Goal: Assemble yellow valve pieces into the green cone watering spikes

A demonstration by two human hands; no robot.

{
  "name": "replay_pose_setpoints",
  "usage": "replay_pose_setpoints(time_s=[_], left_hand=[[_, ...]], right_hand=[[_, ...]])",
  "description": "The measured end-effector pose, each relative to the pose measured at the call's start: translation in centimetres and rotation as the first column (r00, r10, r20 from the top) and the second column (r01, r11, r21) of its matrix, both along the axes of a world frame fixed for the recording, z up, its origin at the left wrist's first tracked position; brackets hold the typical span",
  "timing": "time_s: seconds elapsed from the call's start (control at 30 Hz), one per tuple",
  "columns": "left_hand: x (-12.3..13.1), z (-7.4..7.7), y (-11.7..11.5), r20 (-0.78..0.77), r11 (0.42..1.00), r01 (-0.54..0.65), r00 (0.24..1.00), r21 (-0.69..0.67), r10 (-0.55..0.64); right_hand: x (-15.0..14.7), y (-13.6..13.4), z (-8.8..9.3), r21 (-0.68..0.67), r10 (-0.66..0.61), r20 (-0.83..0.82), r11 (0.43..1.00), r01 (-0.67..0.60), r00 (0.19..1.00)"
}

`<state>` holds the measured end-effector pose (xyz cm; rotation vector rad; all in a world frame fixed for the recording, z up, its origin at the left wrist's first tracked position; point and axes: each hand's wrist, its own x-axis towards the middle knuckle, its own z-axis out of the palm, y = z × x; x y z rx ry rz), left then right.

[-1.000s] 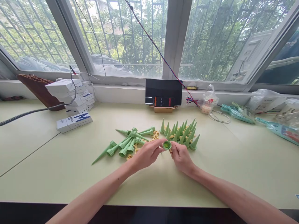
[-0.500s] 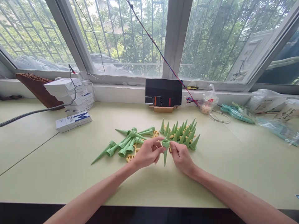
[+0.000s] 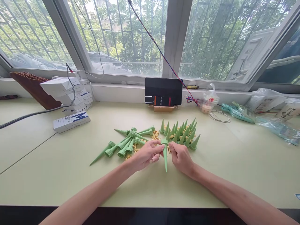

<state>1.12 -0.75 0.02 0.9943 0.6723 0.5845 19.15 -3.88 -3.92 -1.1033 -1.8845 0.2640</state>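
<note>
My left hand [image 3: 150,153] pinches a green plastic watering spike [image 3: 165,157] by its wide cap, and the tip points down towards me. Close beside the cap, my right hand [image 3: 182,157] is closed, with a small yellow peg [image 3: 169,149] showing at its fingertips. Left of my hands lies a loose pile of green spikes [image 3: 122,145], several on their sides with open caps. Behind my right hand, several green spikes [image 3: 181,132] stand on their caps, tips up. Yellow pegs [image 3: 155,135] lie among both groups, partly hidden by my left hand.
A tablet [image 3: 163,90] with a phone [image 3: 161,100] before it leans at the windowsill. White boxes [image 3: 71,122] are stacked at the left, near a dark cable [image 3: 35,115]. Plastic bags [image 3: 269,103] and a tied bag [image 3: 208,100] lie back right. The table's front edge is near me.
The spike in my left hand has tilted: its open cap mouth faced up into view before, and now its side shows with the tip lower and nearer. My right hand stays beside it.
</note>
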Motion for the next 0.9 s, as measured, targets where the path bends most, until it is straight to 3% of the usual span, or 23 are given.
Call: replay_pose_setpoints(time_s=[0.2,0.37,0.53,0.73,0.9], left_hand=[[0.06,-0.33,-0.10,-0.007,0.990,-0.020,1.000,0.138,0.021],[0.07,-0.11,-0.22,-0.058,0.940,0.000,0.998,0.340,0.021],[0.04,-0.21,-0.12,-0.110,0.891,0.010,0.993,0.455,0.045],[0.11,-0.21,-0.18,-0.139,0.867,-0.003,0.987,0.498,0.083],[0.23,0.05,-0.31,-0.121,0.908,-0.001,0.991,0.419,0.057]], right_hand=[[-0.27,-0.05,0.05,0.018,-0.006,-0.055,1.000,0.007,0.998],[-0.40,-0.28,0.30,-0.032,-0.016,-0.095,0.999,0.013,0.995],[-0.46,-0.26,0.43,-0.055,-0.015,-0.128,0.998,0.008,0.992],[-0.49,-0.34,0.51,-0.080,-0.009,-0.150,0.997,-0.003,0.989],[-0.52,-0.43,0.44,-0.069,-0.023,-0.139,0.997,0.013,0.990]])
